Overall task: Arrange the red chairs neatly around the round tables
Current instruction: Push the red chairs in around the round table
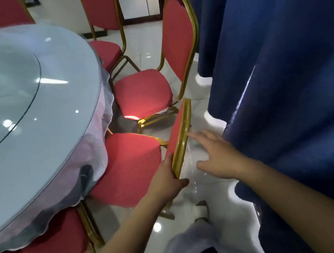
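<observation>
Gripping gold frame of near red chair (pixel 177 131) back with left hand (pixel 166 179). Holding right hand (pixel 217 153) spread just beside frame, contact unclear. Seat partly under round table (pixel 31 138) cloth; blue curtain (pixel 283 62) close on right.

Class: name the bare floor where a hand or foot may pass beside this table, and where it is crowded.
Free: the tiled floor between the chair backs and the blue curtain, where the right hand hovers. Crowded: along the round table, chair seats packed side by side.
</observation>
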Available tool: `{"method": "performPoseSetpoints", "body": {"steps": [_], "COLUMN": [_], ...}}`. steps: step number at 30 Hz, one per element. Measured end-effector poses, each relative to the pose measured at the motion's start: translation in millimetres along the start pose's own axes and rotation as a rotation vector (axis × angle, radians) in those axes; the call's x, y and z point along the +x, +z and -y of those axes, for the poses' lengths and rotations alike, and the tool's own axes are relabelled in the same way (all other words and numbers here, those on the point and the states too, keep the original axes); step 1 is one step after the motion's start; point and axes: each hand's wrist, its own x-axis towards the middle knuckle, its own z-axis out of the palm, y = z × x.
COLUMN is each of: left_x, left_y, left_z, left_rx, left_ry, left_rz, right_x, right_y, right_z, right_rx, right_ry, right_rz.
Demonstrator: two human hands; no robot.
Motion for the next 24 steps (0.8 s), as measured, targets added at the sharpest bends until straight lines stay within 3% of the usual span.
{"method": "performPoseSetpoints", "body": {"steps": [2,5,13,18,24], "left_x": [9,9,9,-11,-12], "left_y": [7,9,6,29,45], "left_z": [-7,-5,-6,-19,-36], "left_rx": [0.014,-0.012,0.073,0.063,0.099], "left_ry": [-0.039,-0.044,-0.145,-0.422,-0.74], "left_rz": [-0.114,-0.106,-0.221,-0.381,-0.496], "right_x": [32,80,165,188,199], "right_y": [-15,-36,-54,-71,-69], "right_z": [-5,-17,-11,-2,-12], "right_rx": [-0.199,-0.431,-0.62,-0.743,-0.715], "right_ry": [-0.023,-0.116,-0.592,-0.718,-0.777], "right_rz": [0.064,0.015,0.203,0.379,0.371]}}
